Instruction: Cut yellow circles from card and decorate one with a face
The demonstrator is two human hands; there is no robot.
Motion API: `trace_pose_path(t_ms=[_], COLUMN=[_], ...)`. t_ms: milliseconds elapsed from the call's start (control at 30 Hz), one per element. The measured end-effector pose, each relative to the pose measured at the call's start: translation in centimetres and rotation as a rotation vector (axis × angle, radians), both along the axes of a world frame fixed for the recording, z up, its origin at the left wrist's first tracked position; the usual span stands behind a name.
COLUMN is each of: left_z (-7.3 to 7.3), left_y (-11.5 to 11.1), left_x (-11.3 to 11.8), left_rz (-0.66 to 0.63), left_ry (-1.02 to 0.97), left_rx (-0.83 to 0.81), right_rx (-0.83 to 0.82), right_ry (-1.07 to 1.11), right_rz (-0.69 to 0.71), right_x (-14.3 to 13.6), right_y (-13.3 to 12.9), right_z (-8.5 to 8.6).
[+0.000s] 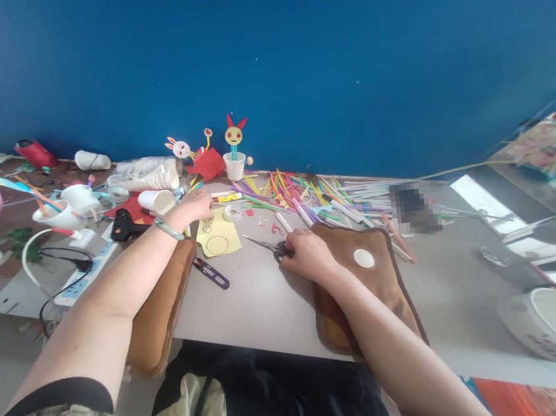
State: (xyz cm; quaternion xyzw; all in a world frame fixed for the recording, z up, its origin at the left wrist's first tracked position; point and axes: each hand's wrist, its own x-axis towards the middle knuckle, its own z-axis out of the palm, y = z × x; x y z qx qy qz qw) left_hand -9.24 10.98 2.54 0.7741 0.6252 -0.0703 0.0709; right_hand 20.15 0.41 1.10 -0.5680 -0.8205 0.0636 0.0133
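My right hand [307, 254] is closed round the dark handles of a pair of scissors [263, 243], whose blades point left over the table. My left hand [191, 208] reaches over the table's far side, beside a sheet of yellow paper [229, 239] with circles drawn on it. Its fingers are bent and their tips are hidden, so any hold is unclear. Purple thread snips [211, 273] lie below the paper. A roll of clear tape [232, 213] sits on the paper's top edge, with a yellow marker [230, 198] behind it.
Brown cushions [360, 285] lie under both forearms. Coloured pipe cleaners [286, 190] are heaped along the blue wall. A bunny-faced figure in a paper cup [235, 166] stands at the back. To the left are a black glue gun [123, 226], a power strip [86, 274] and stacked cups [145, 175].
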Motion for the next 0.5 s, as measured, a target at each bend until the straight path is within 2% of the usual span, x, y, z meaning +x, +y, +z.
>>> trace_pose_path(t_ms=[333,433,500], left_z=[0.3,1.2,2.5], left_y=[-0.1,-0.5,-1.2], left_x=[0.7,0.5,0.2], left_rz=[0.055,0.037,0.022], left_ry=[0.022,0.035,0.044], left_rx=[-0.005,0.011,0.054], right_rx=[0.025,0.106,0.186], right_ry=[0.064,0.207,0.363], right_rz=[0.052,0.035,0.011], right_x=[0.4,0.8,1.0], right_y=[0.3,0.6,0.7], right_z=[-0.2,-0.5,-0.5])
